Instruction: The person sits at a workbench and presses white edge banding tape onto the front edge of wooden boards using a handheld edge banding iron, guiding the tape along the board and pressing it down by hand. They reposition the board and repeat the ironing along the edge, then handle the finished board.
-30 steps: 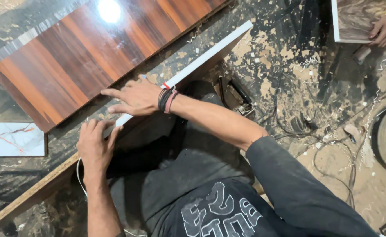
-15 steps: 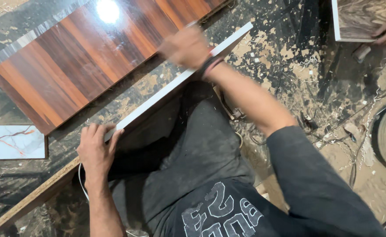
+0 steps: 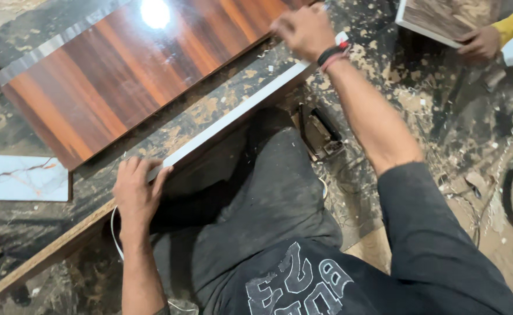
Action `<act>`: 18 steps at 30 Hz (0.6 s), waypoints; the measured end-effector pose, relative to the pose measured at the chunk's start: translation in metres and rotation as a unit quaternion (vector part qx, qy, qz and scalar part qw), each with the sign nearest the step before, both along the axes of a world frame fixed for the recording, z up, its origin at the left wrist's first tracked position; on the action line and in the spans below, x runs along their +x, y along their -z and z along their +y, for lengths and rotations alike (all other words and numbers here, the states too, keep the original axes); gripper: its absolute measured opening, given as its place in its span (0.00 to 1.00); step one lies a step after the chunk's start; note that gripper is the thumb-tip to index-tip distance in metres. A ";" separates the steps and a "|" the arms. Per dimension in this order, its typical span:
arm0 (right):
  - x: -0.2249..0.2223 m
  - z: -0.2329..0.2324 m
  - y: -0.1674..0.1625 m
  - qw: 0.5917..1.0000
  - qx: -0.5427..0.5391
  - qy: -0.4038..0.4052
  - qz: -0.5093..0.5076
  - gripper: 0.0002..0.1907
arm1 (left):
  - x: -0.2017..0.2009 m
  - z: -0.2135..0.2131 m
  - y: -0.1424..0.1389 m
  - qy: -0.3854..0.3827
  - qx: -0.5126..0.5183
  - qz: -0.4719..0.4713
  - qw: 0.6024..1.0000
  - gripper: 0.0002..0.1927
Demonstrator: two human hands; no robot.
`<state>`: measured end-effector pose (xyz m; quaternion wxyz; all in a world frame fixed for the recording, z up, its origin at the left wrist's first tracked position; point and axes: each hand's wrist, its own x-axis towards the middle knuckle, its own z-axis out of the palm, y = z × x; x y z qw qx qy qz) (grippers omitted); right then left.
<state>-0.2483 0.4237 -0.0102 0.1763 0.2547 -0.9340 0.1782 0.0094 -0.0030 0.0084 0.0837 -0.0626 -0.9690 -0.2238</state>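
Note:
A long white edge strip (image 3: pixel 239 114) lies along the front edge of a dark, dusty board (image 3: pixel 204 111). My left hand (image 3: pixel 135 189) presses flat on the near end of the strip, fingers spread. My right hand (image 3: pixel 303 29) is curled over the strip's far end, a dark and red band on its wrist; whether it grips the strip is blurred. A glossy brown wood-grain panel (image 3: pixel 122 70) lies just beyond the strip.
A small hand plane (image 3: pixel 321 135) sits on the floor by my knee. Wood shavings cover the floor at right. Another person's hand (image 3: pixel 479 42) holds a panel (image 3: pixel 437 17) at top right. A white marble-look sheet (image 3: pixel 20 178) lies at left.
My right hand has slid away along the strip from near my left hand to its far end. My left hand has stayed in place.

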 end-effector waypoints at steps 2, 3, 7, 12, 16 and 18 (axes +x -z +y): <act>0.032 -0.059 0.000 0.997 0.071 -0.025 0.028 0.18 | -0.001 -0.002 0.002 0.009 0.016 0.010 1.000 0.13; 0.051 -0.094 0.002 0.980 -0.001 -0.060 -0.191 0.26 | 0.000 -0.004 0.002 0.017 0.024 0.015 0.999 0.13; 0.144 -0.228 0.010 0.956 0.037 -0.254 -0.144 0.32 | 0.000 -0.005 0.002 0.020 0.007 0.007 1.000 0.12; 0.140 -0.201 0.009 0.955 0.006 -0.294 -0.033 0.33 | 0.002 -0.006 0.000 0.018 -0.009 0.011 1.000 0.13; 0.083 -0.075 -0.002 0.978 0.038 -0.161 -0.128 0.28 | 0.001 -0.007 0.001 0.014 0.000 0.013 1.000 0.13; 0.058 -0.012 -0.009 0.983 0.084 0.014 -0.162 0.20 | 0.000 -0.008 0.003 0.008 0.000 0.001 1.000 0.13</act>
